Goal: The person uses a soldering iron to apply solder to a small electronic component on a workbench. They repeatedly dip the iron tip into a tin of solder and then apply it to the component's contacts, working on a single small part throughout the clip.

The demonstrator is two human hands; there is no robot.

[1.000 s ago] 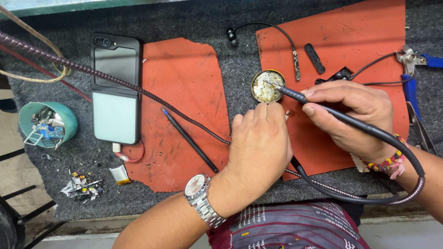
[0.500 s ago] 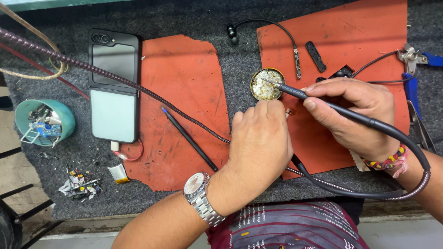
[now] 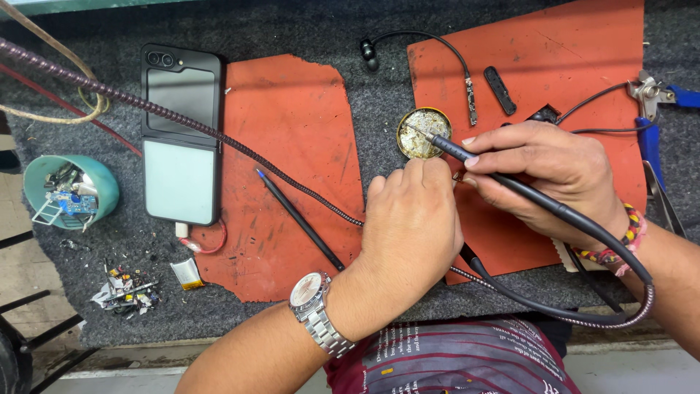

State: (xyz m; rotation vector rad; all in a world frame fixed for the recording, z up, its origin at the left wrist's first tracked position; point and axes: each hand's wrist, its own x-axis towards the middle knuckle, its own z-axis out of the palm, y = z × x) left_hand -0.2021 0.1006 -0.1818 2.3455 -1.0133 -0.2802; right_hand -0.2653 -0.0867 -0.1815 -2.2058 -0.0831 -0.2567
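Right hand point(image 3: 554, 171) pinches a soldering iron point(image 3: 467, 157), tip in the round tin point(image 3: 423, 133); left hand point(image 3: 412, 226) curled shut, its hold hidden.

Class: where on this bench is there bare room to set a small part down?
Bare: left orange mat above the pen; right mat top corner. Crowded: around the solder tin, both hands, the pliers.

Black soldering iron point(image 3: 510, 186), brass-coloured round tin point(image 3: 424, 133), orange-red mats point(image 3: 295, 168), grey felt surface point(image 3: 379, 95), teal cup point(image 3: 69, 191), black-and-silver phone point(image 3: 181, 135).
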